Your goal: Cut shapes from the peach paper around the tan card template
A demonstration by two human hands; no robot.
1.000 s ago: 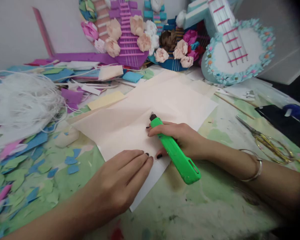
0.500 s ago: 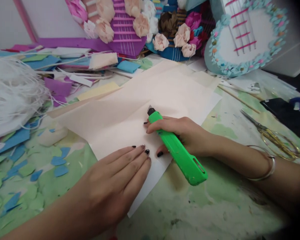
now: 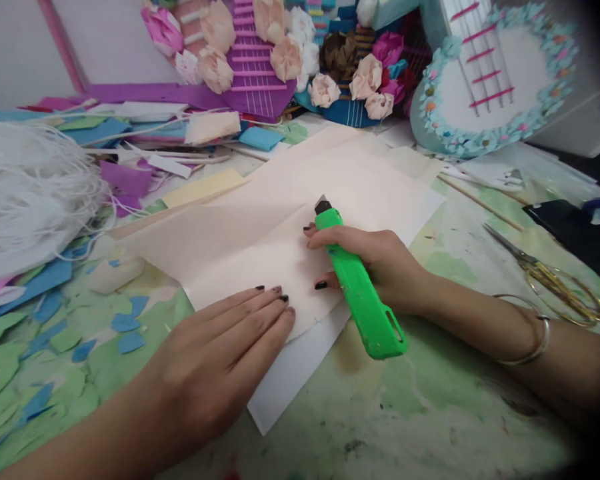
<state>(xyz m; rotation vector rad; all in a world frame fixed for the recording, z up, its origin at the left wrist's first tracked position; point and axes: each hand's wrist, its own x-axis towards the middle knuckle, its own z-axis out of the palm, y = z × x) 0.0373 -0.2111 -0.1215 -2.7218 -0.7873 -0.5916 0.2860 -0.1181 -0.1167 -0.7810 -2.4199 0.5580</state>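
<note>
Large pale peach sheets of paper point(image 3: 290, 187) lie folded and overlapping on the table, with a white sheet point(image 3: 285, 380) showing from under their near edge. My left hand point(image 3: 220, 353) rests flat on the paper's near left part, its fingers stretched out side by side. A bright green box cutter point(image 3: 360, 293) is in my right hand point(image 3: 375, 260), gripped near its front end between thumb and fingers. Its blade tip points away from me, over the paper. Two of my right fingertips touch or hover just over the sheet; I cannot tell which.
Gold-handled scissors point(image 3: 545, 277) and a thin stick point(image 3: 480, 202) lie at the right. A heap of white cord point(image 3: 35, 193) and blue and green paper scraps point(image 3: 50, 347) cover the left. Decorated paper guitars point(image 3: 490, 87) stand at the back.
My right hand with the box cutter has moved slightly away and right, and the cutter is turned steeper. My left hand has slid slightly left. More of the white sheet's near corner shows.
</note>
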